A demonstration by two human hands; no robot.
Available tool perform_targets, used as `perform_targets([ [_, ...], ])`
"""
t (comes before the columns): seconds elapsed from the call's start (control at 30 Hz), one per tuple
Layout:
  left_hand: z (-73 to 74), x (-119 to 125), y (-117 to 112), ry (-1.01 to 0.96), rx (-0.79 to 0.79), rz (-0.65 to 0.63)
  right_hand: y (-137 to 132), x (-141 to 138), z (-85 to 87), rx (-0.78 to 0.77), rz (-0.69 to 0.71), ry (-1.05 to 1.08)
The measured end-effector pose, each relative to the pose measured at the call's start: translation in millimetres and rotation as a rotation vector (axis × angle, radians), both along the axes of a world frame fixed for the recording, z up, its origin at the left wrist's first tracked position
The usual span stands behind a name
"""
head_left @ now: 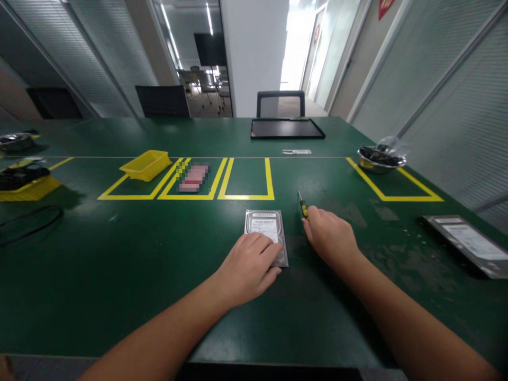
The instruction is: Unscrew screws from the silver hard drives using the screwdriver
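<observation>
A silver hard drive [265, 222] with a white label lies flat on the green table in front of me. My left hand [256, 260] rests over its near half, fingers curled across the top and thumb by the right edge, covering part of the label. To the right of the drive, my right hand [328, 228] is closed round a small screwdriver [304, 208] with a yellow and black handle. Its thin metal shaft points away from me, up and slightly left, apart from the drive.
Yellow tape marks rectangles on the table [159, 296]. A yellow tray [146, 165] and a blurred-out pink item [194, 178] stand left. Rightward are a metal bowl [381, 160] of dark parts and another hard drive [468, 241]. A black panel [288, 128] lies at the back.
</observation>
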State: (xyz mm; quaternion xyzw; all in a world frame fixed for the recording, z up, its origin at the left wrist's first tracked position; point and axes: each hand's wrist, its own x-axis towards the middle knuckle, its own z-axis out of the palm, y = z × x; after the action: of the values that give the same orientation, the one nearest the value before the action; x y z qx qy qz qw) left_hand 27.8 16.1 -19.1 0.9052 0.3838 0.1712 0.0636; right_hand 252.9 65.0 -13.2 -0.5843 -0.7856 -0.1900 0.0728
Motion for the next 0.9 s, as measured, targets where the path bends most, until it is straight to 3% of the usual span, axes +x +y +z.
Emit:
perform_targets([
  [0.9, -0.3, 0, 3, 0.009, 0.008, -0.008, 16, 4, -18.7, -0.106, -0.013, 0.042],
])
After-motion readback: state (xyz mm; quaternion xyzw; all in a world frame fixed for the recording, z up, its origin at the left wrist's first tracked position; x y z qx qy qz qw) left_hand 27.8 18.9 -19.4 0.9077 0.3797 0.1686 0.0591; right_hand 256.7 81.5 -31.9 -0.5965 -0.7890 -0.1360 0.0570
